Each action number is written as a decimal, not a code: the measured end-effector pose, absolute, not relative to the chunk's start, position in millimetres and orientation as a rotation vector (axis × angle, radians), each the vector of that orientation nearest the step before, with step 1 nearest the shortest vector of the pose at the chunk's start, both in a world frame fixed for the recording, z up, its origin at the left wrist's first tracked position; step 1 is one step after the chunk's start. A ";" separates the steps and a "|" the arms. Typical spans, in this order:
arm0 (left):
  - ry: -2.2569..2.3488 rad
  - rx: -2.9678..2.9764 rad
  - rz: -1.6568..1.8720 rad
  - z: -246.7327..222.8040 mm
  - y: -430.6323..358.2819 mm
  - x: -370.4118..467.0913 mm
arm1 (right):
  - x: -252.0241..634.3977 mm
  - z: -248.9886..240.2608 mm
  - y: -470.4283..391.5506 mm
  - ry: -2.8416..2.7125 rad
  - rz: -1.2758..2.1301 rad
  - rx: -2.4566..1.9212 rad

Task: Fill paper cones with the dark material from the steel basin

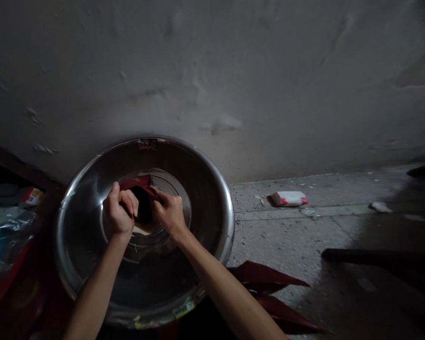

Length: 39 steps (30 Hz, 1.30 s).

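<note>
We face a scuffed grey wall above a speckled floor strewn with scraps, a crumpled white-and-red box lying right of our wide metal basin. Inside, a dark red piece gapes over the basin's bottom. Our hands are apart: the right hand pinches its edge; the left hand curls beside it, and we cannot tell whether it grips. A clear bag sits left.
</note>
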<state>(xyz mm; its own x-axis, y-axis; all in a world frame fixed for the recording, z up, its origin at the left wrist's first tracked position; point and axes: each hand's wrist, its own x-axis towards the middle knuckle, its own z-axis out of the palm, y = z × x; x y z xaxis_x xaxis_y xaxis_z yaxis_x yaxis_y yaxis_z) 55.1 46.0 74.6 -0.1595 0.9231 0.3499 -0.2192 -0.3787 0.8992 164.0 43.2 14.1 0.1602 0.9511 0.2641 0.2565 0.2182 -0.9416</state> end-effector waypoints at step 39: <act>0.508 1.056 1.455 100.8 97.9 20.4 | 134.1 22.7 42.0 -2.123 -0.159 -0.671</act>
<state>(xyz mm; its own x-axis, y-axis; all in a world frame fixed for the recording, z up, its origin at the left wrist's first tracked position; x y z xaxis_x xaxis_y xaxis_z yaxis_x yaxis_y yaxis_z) 20.4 97.9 100.8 0.1200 0.9433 0.3095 -0.5460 -0.1976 0.8142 134.1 42.0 22.7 -0.4681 0.4050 0.7854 0.5178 0.8460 -0.1276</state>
